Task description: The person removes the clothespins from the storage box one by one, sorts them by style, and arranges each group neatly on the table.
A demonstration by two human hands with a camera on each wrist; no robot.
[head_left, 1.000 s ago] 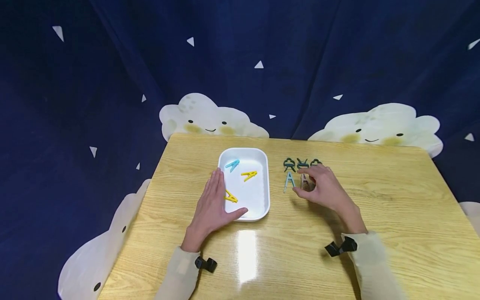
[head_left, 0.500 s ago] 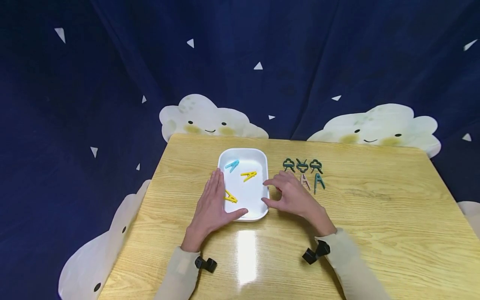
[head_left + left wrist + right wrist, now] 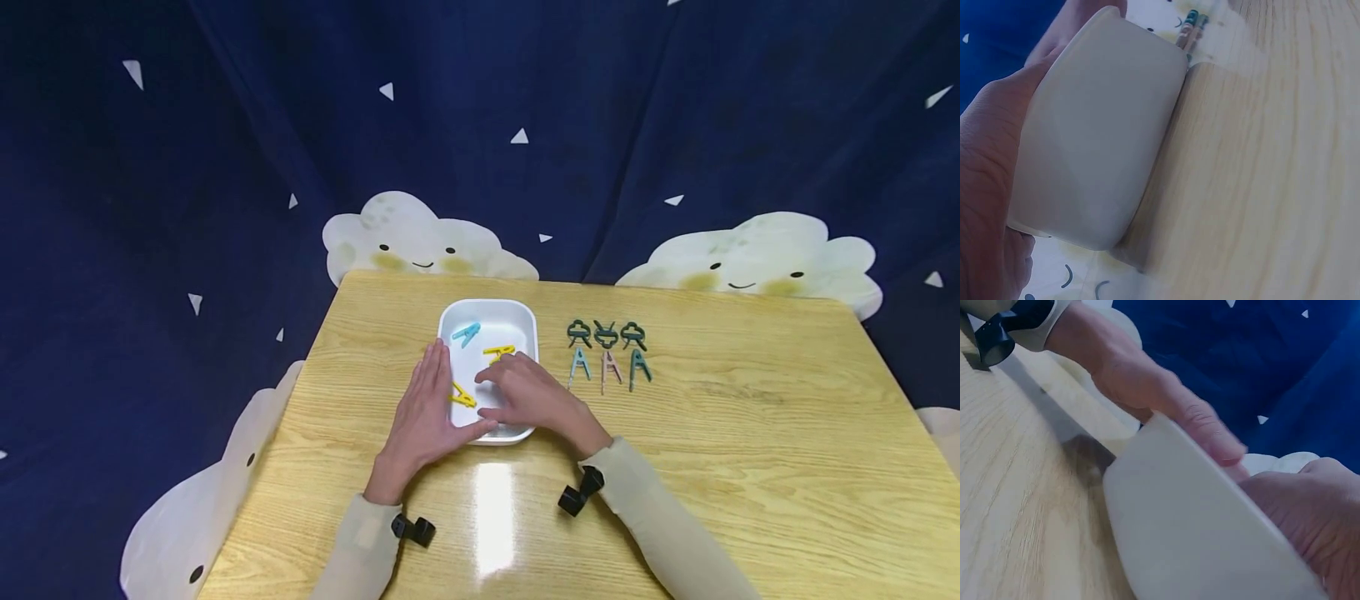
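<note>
A white tray (image 3: 487, 302) stands on the table, with a light blue clothespin (image 3: 467, 334) and two yellow ones inside. My left hand (image 3: 423, 408) rests along the tray's left rim, fingers straight, thumb stretched over the front corner. Over the tray is my right hand (image 3: 528, 396), thumb and fingers apart, nothing visible between them. Its fingers partly cover the upper yellow clothespin (image 3: 497, 351); the lower yellow clothespin (image 3: 463, 399) lies left of its fingertips, partly behind my left hand. In the right wrist view, the tray wall (image 3: 1185, 531) hides the inside.
Right of the tray, a light blue clothespin (image 3: 580, 364), a pink clothespin (image 3: 611, 367) and a dark green clothespin (image 3: 639, 365) form a row. Behind them lie three dark green clips (image 3: 606, 335) with rounded heads. Table (image 3: 750, 433) edges meet a dark blue curtain.
My right hand has left the light blue clothespin in the row on the table and moved left, past the tray's right rim, to over its inside. My left hand has stayed on the tray.
</note>
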